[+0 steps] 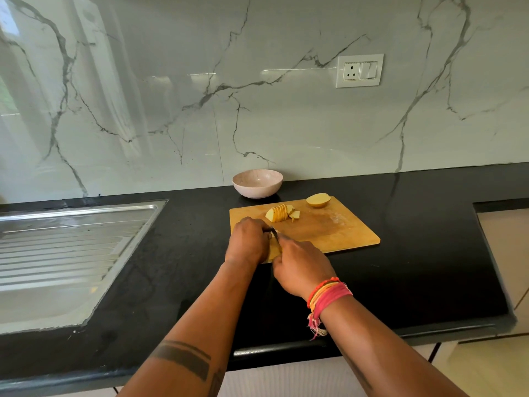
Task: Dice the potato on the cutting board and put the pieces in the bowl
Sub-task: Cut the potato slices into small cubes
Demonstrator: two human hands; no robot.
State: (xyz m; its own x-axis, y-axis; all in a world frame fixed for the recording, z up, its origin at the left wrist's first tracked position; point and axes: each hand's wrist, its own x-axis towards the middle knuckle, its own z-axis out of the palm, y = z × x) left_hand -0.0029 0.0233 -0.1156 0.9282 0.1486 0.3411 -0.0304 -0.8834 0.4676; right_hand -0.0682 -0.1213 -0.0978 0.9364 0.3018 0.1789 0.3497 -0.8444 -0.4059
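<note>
One cutting board (337, 227) of light wood is laid on the worktop (415, 253); on it three groups of potato are counted. One uncut potato half (318, 200) is set cut face up at the board's 1 o'clock corner; one sliced half (278, 213), its slices fanned but held together, is found at 11 o'clock, with a few loose pieces (294, 214) just beside it at its 3 o'clock side; a further pale piece is partly hidden under the hands at the board's 8 o'clock corner, and its shape cannot be told.

Two hands are seen, brought close together over that corner; the left hand (248, 239) is curled down on the hidden potato piece, though how firmly cannot be told; the right hand (300, 267) is closed round one knife (275, 232), of which only a short dark stretch is shown between the hands. Several red and orange thread bands (326, 296) are worn on the right wrist; dark bands are marked on the left forearm.

One pale pink bowl (257, 183) is stood off the board at its 11 o'clock, near the wall, with nothing seen in it.

The worktop is of polished black stone; one steel sink drainer (65, 253) is sunk into it at 9 o'clock; the wall (257, 96) behind is clad in glossy white marble with grey veins, and one socket plate (359, 70) is fixed to it at 1 o'clock.
</note>
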